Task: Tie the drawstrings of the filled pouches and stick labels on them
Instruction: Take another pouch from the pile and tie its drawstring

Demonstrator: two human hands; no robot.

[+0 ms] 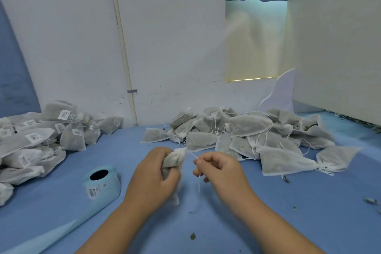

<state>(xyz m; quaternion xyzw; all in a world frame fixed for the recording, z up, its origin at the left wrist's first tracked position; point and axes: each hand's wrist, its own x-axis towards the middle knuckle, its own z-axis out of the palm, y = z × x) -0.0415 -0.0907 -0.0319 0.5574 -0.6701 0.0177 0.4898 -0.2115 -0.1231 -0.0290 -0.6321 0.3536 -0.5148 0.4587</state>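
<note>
My left hand (152, 179) grips a filled white mesh pouch (175, 160) by its gathered neck, held just above the blue table. My right hand (220, 171) pinches the pouch's thin white drawstring (199, 181), which runs from the neck to my fingers and hangs down below them. A roll of labels (102, 184) on light blue backing stands to the left of my left hand, one printed label showing on its side. Most of the pouch's body is hidden inside my left fist.
A heap of labelled pouches (39, 142) lies at the left. A larger heap of unlabelled pouches (247, 136) lies at the back right. A strip of blue label backing (51, 235) trails toward the front left. Small dark crumbs (193, 236) dot the table. A white wall stands behind.
</note>
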